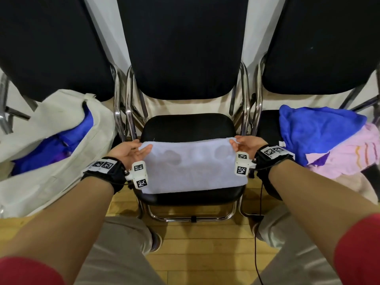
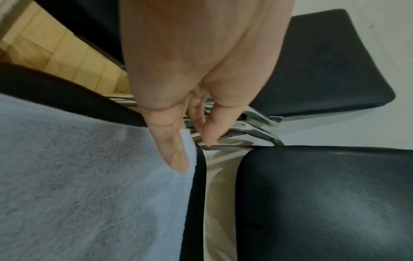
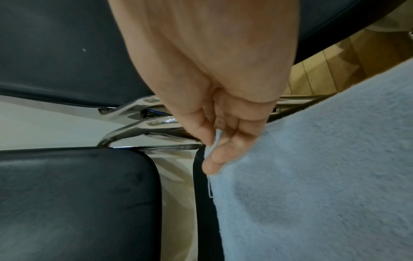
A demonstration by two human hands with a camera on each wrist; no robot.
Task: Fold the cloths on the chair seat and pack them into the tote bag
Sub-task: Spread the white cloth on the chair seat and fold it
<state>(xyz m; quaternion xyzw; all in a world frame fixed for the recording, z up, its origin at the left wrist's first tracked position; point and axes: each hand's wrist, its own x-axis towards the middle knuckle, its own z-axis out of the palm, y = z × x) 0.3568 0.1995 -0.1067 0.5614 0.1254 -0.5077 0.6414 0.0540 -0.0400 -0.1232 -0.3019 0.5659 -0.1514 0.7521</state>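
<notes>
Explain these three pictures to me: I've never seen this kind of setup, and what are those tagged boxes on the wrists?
No machine here: a person folds cloths with bare hands. The wide picture comes from a head-worn camera; the two close ones come from the tagged cameras strapped to each wrist, looking along the fingers. A pale blue cloth lies on the middle chair seat. The left hand and right hand each have a grip on one far corner, pinched between thumb and fingers. The tote bag sits on the left chair with blue fabric inside; more cloths, blue and pink, are piled on the right chair.
</notes>
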